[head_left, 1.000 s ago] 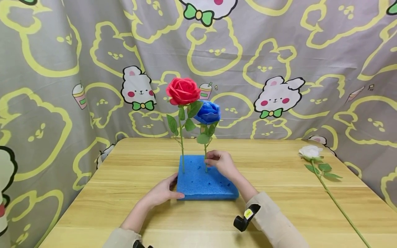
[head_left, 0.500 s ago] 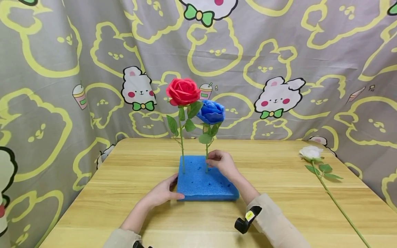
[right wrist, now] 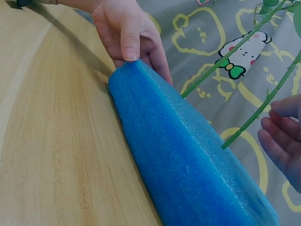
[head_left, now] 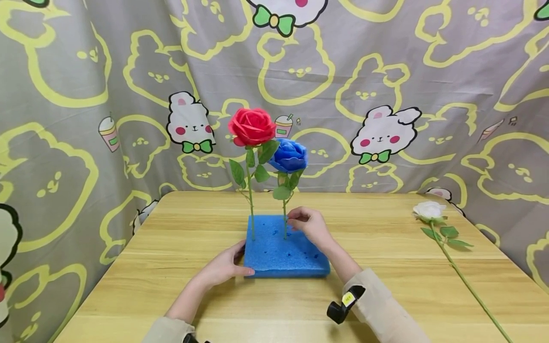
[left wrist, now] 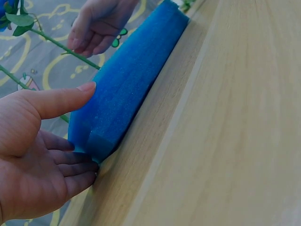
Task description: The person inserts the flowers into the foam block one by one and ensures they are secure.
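Note:
A blue foam block [head_left: 283,259] lies on the table, with two artificial roses standing upright in it. The red rose [head_left: 252,126] is the taller one, at the block's back left; the blue rose [head_left: 288,156] stands to its right. My left hand [head_left: 227,265] holds the block's front left corner, thumb on the front edge and fingers along the side. Just right of the blue rose's stem [head_left: 285,214] is my right hand [head_left: 312,226]. In the right wrist view its loosely bent fingers [right wrist: 277,136] are apart from the stem and hold nothing.
A white rose [head_left: 430,210] with a long green stem lies on the right of the wooden table [head_left: 369,214]. Several small holes mark the foam's top. Behind the table hangs a grey patterned curtain [head_left: 240,57].
My right hand has let go of the blue rose's stem and drawn slightly right. The blue bloom swayed right, then back a little left. My left hand has stayed on the block.

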{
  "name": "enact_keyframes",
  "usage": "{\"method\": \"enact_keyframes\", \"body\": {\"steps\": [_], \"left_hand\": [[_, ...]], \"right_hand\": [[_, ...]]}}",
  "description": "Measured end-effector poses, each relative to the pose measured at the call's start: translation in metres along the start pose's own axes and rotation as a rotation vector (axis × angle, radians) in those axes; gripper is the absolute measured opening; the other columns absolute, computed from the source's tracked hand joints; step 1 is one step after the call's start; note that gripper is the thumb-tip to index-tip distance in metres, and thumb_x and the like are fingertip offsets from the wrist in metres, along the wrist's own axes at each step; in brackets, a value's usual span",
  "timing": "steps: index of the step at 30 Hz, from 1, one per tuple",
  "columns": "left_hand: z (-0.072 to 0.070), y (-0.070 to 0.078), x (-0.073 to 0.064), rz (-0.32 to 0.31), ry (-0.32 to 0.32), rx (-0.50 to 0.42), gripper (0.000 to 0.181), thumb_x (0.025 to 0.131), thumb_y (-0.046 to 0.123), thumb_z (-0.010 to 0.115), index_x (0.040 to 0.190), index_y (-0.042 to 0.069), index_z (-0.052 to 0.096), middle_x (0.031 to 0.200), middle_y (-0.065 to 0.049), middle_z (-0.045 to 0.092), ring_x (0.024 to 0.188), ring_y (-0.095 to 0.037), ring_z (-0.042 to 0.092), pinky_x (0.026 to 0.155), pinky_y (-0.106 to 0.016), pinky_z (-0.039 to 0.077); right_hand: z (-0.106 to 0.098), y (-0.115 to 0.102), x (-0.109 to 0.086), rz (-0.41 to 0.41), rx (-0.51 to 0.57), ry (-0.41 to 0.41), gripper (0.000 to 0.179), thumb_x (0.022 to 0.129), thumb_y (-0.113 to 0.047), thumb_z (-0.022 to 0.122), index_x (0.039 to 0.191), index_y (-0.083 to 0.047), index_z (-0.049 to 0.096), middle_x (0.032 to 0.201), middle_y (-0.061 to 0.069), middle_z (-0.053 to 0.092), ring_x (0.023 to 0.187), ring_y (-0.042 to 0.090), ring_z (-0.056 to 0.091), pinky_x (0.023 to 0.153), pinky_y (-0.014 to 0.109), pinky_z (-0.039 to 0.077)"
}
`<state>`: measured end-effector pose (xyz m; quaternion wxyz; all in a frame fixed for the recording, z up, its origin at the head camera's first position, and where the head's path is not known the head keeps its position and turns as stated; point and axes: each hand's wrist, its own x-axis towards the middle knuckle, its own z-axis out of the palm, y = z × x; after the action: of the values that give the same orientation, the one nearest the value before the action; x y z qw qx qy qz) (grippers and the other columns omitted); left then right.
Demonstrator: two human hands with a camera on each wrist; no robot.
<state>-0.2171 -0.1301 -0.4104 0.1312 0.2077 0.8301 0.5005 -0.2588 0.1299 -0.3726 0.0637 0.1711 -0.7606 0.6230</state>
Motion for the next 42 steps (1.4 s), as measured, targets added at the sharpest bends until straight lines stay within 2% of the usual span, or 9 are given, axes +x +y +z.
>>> {"method": "enact_keyframes", "body": {"steps": [6,12,15,23,31,34,36,38,42], "left_hand": [[0.000,0.000,0.000,-0.012,0.001,-0.005,0.094,0.077,0.023,0.076,0.142,-0.013,0.018,0.144,-0.031,0.024,0.132,-0.043,0.025,0.106,-0.052,0.024],[0.001,0.000,0.001,-0.012,0.000,-0.011,0.094,0.077,0.022,0.076,0.141,-0.013,0.018,0.144,-0.032,0.024,0.131,-0.043,0.026,0.106,-0.051,0.024],[0.002,0.000,0.002,-0.011,0.005,-0.008,0.094,0.077,0.022,0.077,0.141,-0.013,0.019,0.143,-0.031,0.026,0.131,-0.042,0.027,0.106,-0.050,0.024],[0.002,0.002,0.001,-0.016,0.010,0.004,0.094,0.076,0.022,0.077,0.141,-0.014,0.019,0.143,-0.031,0.026,0.131,-0.042,0.028,0.106,-0.050,0.025],[0.002,0.002,0.001,-0.025,0.017,0.012,0.094,0.076,0.023,0.077,0.141,-0.013,0.020,0.143,-0.031,0.026,0.131,-0.042,0.028,0.106,-0.050,0.025],[0.002,0.002,0.000,-0.024,0.015,0.015,0.094,0.076,0.024,0.077,0.141,-0.013,0.019,0.143,-0.032,0.026,0.131,-0.043,0.028,0.105,-0.051,0.025],[0.002,0.002,0.000,-0.026,0.015,0.012,0.094,0.076,0.024,0.077,0.141,-0.013,0.019,0.143,-0.031,0.025,0.131,-0.043,0.027,0.106,-0.051,0.025],[0.002,0.002,0.000,-0.028,0.016,0.013,0.094,0.076,0.024,0.077,0.142,-0.013,0.019,0.144,-0.031,0.025,0.131,-0.043,0.027,0.106,-0.051,0.025],[0.002,0.003,-0.001,-0.037,0.022,0.009,0.094,0.076,0.024,0.077,0.142,-0.012,0.019,0.143,-0.031,0.026,0.131,-0.043,0.028,0.106,-0.051,0.025]], "right_hand": [[-0.007,0.001,-0.002,0.023,0.020,0.008,0.022,0.084,0.004,0.062,0.102,0.016,0.059,0.094,0.025,0.064,0.086,0.040,0.062,0.070,0.032,0.055],[-0.018,0.004,-0.007,0.038,0.051,0.036,0.021,0.086,0.003,0.060,0.102,0.017,0.058,0.091,0.020,0.065,0.079,0.018,0.065,0.070,0.034,0.055],[-0.025,0.005,-0.009,0.050,0.051,0.048,0.023,0.087,0.000,0.060,0.103,0.016,0.057,0.090,0.017,0.066,0.078,0.012,0.064,0.072,0.035,0.055],[-0.055,0.007,-0.021,0.063,0.019,0.080,0.030,0.089,-0.008,0.061,0.107,0.016,0.057,0.090,0.013,0.066,0.079,0.009,0.064,0.075,0.039,0.054],[-0.091,0.007,-0.040,0.060,-0.013,0.107,0.035,0.092,-0.012,0.058,0.111,0.016,0.054,0.099,0.027,0.063,0.081,0.009,0.065,0.073,0.028,0.054],[-0.105,0.006,-0.049,0.058,-0.034,0.120,0.038,0.093,-0.015,0.058,0.113,0.017,0.053,0.101,0.027,0.063,0.083,0.009,0.065,0.073,0.027,0.054],[-0.115,0.006,-0.055,0.047,-0.049,0.130,0.039,0.093,-0.016,0.057,0.113,0.017,0.053,0.100,0.023,0.065,0.084,0.009,0.065,0.073,0.026,0.054],[-0.125,0.007,-0.061,0.032,-0.047,0.149,0.035,0.093,-0.016,0.057,0.112,0.014,0.055,0.096,0.014,0.068,0.083,0.009,0.065,0.072,0.026,0.054],[-0.146,0.008,-0.073,-0.001,0.008,0.182,0.015,0.093,-0.012,0.056,0.104,-0.003,0.063,0.090,-0.003,0.069,0.083,0.008,0.066,0.071,0.024,0.054]]}}
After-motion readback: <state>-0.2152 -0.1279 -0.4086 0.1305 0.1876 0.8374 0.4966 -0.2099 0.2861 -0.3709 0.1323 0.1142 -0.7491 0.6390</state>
